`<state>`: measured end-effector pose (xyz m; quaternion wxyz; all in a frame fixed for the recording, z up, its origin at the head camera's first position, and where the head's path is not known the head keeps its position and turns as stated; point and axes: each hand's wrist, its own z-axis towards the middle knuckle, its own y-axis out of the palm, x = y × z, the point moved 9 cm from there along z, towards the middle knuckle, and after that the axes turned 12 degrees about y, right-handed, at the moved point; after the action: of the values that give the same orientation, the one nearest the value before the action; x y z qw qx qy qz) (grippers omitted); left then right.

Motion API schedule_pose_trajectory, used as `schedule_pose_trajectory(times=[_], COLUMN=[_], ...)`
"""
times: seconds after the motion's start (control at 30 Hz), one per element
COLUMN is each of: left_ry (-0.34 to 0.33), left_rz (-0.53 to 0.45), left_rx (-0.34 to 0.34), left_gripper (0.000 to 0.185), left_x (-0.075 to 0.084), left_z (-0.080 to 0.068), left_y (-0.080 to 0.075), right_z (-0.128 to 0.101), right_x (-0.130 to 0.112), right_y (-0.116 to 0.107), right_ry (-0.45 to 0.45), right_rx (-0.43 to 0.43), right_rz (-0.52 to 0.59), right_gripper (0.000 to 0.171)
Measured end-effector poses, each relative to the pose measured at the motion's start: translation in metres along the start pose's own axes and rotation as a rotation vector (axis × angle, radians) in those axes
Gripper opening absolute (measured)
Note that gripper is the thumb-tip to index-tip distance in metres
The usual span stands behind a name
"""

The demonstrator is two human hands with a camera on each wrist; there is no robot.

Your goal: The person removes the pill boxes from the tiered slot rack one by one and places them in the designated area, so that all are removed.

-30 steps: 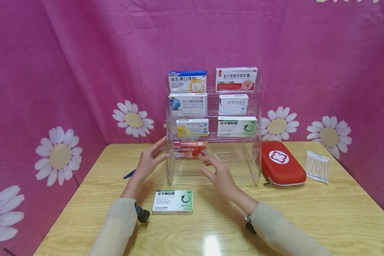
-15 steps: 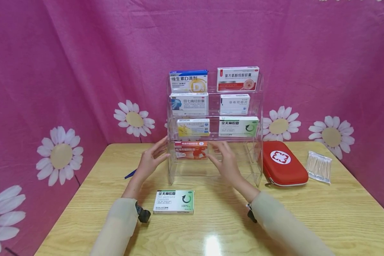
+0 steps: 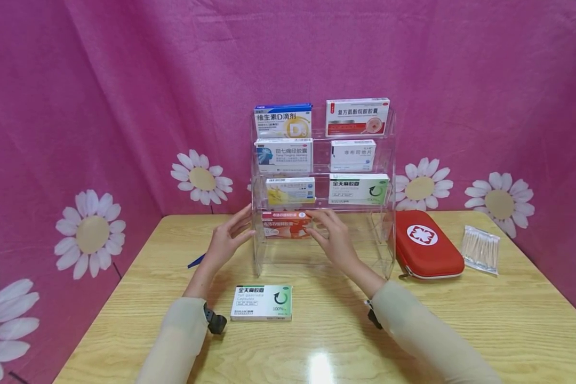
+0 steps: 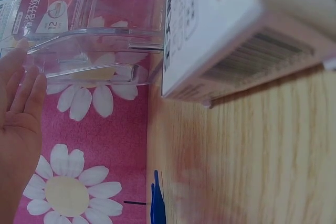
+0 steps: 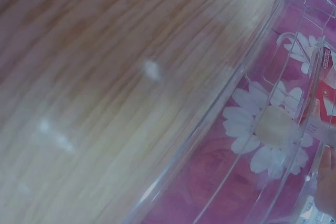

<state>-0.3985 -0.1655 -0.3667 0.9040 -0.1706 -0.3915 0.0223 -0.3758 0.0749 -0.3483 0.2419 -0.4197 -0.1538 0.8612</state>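
In the head view, a red and orange medicine box (image 3: 287,224) stands in the lowest left slot of a clear acrylic display rack (image 3: 324,256). My right hand (image 3: 336,240) holds the box's right end between thumb and fingers. In the right wrist view, only a bit of the right hand (image 5: 326,182) shows, by the red box (image 5: 328,90). My left hand (image 3: 224,242) lies against the rack's left side with extended fingers; the left wrist view shows its fingertips by the clear edge. A white and green capsule box (image 3: 261,302) lies flat on the table between my forearms.
Higher tiers hold several medicine boxes, including a blue and white one (image 3: 283,121) and another green one (image 3: 358,189). Right of the rack lie a red zip case (image 3: 429,248) and a packet of cotton swabs (image 3: 481,249). Blue tweezers (image 4: 157,203) lie left of the rack.
My right hand has shifted up and right from in front of the red box's lower corner to its right end. The left hand stays at the rack's side.
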Motion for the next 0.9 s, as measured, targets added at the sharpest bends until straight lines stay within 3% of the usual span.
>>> schedule_pose_trajectory(times=[0.2,0.5,0.73,0.9], left_ry=[-0.049,-0.030,-0.048,-0.067], left_rz=[-0.006,-0.024,-0.026,-0.017], left_rx=[-0.006,-0.004,-0.004,-0.003], left_gripper=[0.064,0.064,0.064,0.064], left_x=[-0.003,-0.002,-0.003,-0.004], left_z=[0.001,0.002,0.001,-0.001], left_y=[0.001,0.002,0.002,0.001], right_z=[0.001,0.001,0.000,0.001], right_x=[-0.001,-0.002,0.005,0.008], right_y=[0.002,0.001,-0.004,-0.011], right_ry=[-0.007,0.032,0.114,0.120], right_rx=[0.021,0.022,0.019,0.049], right_rz=[0.003,0.034,0.087,0.112], right_gripper=[0.038,0.031,0.031,0.031])
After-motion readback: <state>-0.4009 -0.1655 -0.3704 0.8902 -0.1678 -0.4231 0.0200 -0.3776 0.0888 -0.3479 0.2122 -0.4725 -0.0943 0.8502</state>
